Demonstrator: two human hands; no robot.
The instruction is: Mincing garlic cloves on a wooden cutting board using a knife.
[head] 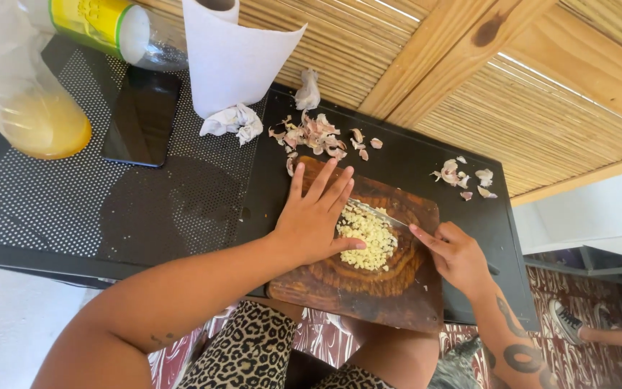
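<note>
Leopard-print lap (253, 353) nearest, under the table's near edge. On that edge, a dark wooden board (368, 299), overhanging slightly toward the lap. Chopped garlic (367, 243) piled mid-board. Left hand (318, 216) flat, fingers spread wide, palm down on the knife (386, 216) blade, beside the pile and touching it. Right hand (458, 256) closed on the knife handle at the board's right edge, index finger stretched along the spine. Blade lies across the pile's far side. Black table (426, 166); garlic skins (314, 133) just past the board's far edge, a smaller scatter (463, 176) toward the right edge. Left part is perforated mesh: phone (142, 115) face down, crumpled tissue (233, 121), paper towel roll (228, 54) upright. Far left corner: bottle of yellow liquid (37, 119), another bottle lying with a yellow label (106, 25).
</note>
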